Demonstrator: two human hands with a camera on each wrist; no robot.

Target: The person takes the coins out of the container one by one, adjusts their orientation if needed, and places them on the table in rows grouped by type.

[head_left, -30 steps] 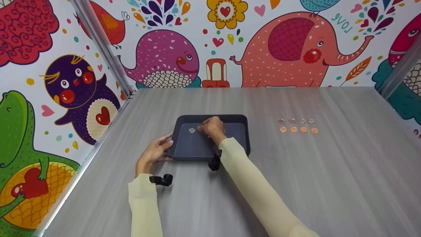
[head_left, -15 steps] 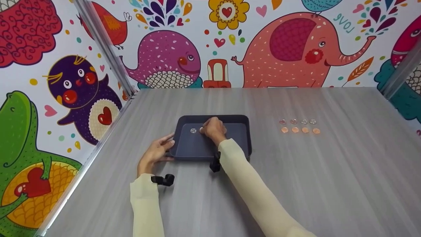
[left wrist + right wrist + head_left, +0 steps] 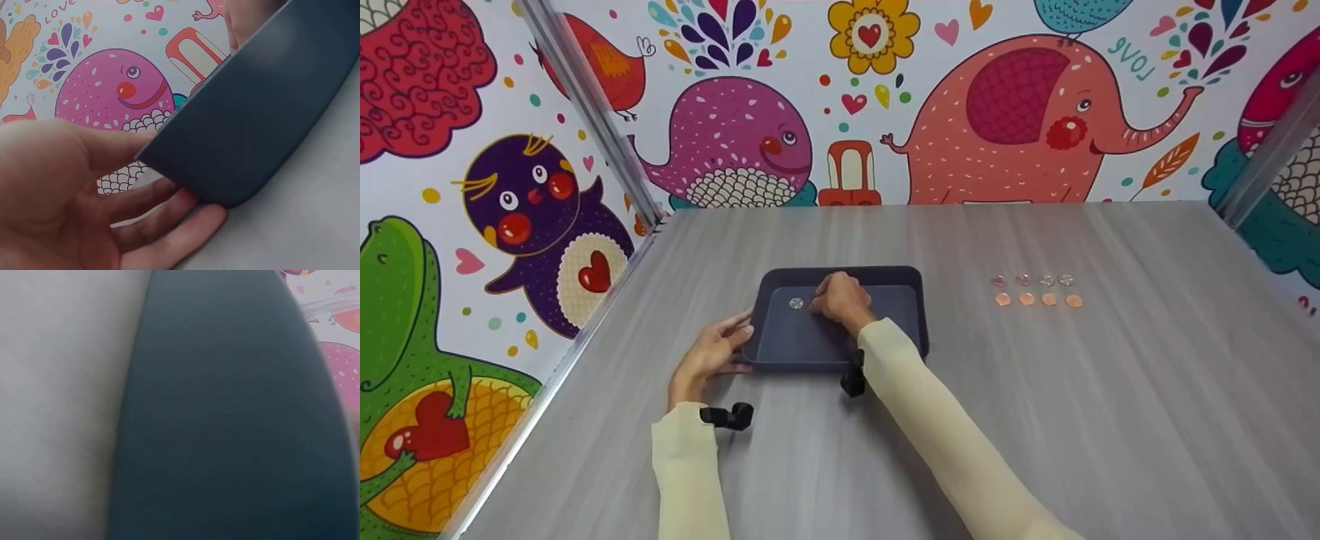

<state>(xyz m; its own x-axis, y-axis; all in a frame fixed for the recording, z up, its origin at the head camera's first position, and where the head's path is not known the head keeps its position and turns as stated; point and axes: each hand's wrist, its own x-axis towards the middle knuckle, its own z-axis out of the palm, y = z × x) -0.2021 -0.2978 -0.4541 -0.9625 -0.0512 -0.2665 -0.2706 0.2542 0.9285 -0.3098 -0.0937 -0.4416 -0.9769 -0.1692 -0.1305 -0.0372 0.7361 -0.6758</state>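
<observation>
A dark blue-grey rectangular tray (image 3: pixel 795 337) lies on the table. My left hand (image 3: pixel 712 349) holds its left side; in the left wrist view, the thumb is at the rim and the other fingers (image 3: pixel 205 222) are against the outer wall and lower edge. Inside the tray, my right hand (image 3: pixel 844 300) has curled fingers pointing down, pinching at a coin that they hide. A silver coin (image 3: pixel 796 303) lies just left of those fingertips on the tray floor. The right wrist view is filled mostly by the tray's outer wall (image 3: pixel 236 410), so the fingertips are not seen there.
Two rows of coins lie on the grey table (image 3: pixel 1110 405) right of the tray: silver and reddish ones (image 3: pixel 1047 280) behind, copper ones (image 3: pixel 1026 299) in front. Walls with cartoon animals, such as an elephant (image 3: pixel 997 165), stand at the back and left.
The copper-looking coin seen at my right fingertips is now hidden by the fingers, which have shifted slightly. My left hand and the tray have stayed in place.
</observation>
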